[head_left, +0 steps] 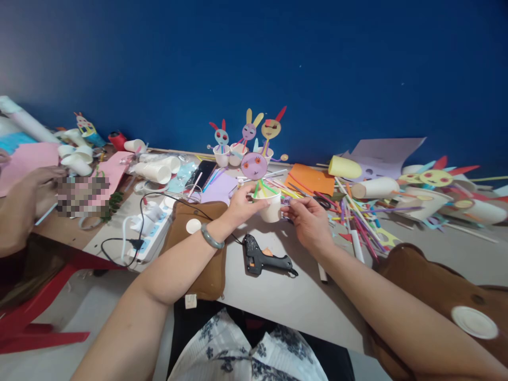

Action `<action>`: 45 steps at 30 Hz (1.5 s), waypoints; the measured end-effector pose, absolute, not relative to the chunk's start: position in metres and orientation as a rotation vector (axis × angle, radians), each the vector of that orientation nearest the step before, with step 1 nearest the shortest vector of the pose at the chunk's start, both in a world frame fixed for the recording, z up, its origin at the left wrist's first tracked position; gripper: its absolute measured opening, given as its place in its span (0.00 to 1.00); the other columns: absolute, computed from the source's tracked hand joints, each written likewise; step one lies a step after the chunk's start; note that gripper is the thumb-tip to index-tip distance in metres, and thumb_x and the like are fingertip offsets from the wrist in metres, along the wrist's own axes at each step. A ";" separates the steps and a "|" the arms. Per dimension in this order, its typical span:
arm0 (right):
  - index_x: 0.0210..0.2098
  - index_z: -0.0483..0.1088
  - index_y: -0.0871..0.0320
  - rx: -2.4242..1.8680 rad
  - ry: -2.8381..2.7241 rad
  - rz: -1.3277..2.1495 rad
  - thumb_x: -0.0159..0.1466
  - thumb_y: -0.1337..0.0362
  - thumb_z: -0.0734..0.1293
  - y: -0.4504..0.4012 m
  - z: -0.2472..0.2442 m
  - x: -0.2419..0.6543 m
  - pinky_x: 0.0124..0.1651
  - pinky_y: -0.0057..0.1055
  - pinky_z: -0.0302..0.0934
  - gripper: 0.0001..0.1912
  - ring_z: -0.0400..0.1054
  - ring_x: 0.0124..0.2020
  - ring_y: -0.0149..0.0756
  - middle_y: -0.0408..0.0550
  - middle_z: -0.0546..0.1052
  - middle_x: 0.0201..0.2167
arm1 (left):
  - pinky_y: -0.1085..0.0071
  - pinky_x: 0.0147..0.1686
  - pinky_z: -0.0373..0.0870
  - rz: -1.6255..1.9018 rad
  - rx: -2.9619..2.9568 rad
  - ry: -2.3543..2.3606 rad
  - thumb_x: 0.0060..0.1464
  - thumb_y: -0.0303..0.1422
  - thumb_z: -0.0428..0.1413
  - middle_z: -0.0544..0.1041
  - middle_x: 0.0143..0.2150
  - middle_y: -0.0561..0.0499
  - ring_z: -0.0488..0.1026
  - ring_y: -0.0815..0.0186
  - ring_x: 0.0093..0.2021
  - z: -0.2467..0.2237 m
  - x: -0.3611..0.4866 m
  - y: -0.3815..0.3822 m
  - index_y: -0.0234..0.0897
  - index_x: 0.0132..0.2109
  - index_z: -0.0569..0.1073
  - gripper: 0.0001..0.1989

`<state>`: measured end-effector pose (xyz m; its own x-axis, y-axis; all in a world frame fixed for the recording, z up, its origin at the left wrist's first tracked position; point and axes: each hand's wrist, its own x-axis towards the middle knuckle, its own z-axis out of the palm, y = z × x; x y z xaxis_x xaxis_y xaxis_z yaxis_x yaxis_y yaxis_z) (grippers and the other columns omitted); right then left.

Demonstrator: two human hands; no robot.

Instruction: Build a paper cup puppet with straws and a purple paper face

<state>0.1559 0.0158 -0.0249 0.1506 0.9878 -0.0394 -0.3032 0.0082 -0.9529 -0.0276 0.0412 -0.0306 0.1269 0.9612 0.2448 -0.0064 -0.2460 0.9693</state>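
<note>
My left hand (243,203) is closed around the side of a white paper cup (271,210), which it holds upright above the table. Green and yellow pipe cleaners (266,189) stick up out of the cup. Just over them is a round purple paper face (254,166) with drawn eyes and mouth. At the cup's right side, my right hand (308,217) pinches a small purple piece (286,201) with dark marks; its exact kind is too small to tell. Below the cup, a black hot glue gun (262,257) lies on the table.
Finished cup puppets (238,151) stand against the blue wall. Pipe cleaners and pens (353,227) are heaped to the right, beside orange paper (311,180). A brown pouch (206,254) and power strip (153,233) lie left. Another person's hand (43,182) is at far left.
</note>
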 end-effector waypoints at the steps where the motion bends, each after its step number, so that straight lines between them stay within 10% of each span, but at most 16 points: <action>1: 0.26 0.67 0.54 -1.060 -0.862 1.234 0.50 0.57 0.79 0.016 -0.025 0.156 0.34 0.29 0.70 0.18 0.75 0.25 0.31 0.40 0.78 0.20 | 0.65 0.48 0.75 1.279 1.442 0.994 0.48 0.41 0.67 0.80 0.52 0.41 0.76 0.58 0.50 -0.030 -0.027 0.040 0.32 0.51 0.77 0.26; 45: 0.29 0.71 0.55 -1.014 -0.842 1.187 0.47 0.60 0.82 0.016 -0.029 0.157 0.31 0.27 0.68 0.18 0.74 0.23 0.30 0.40 0.79 0.21 | 0.67 0.44 0.73 1.196 1.444 1.012 0.48 0.38 0.67 0.80 0.50 0.41 0.77 0.62 0.44 -0.019 -0.028 0.032 0.31 0.51 0.75 0.25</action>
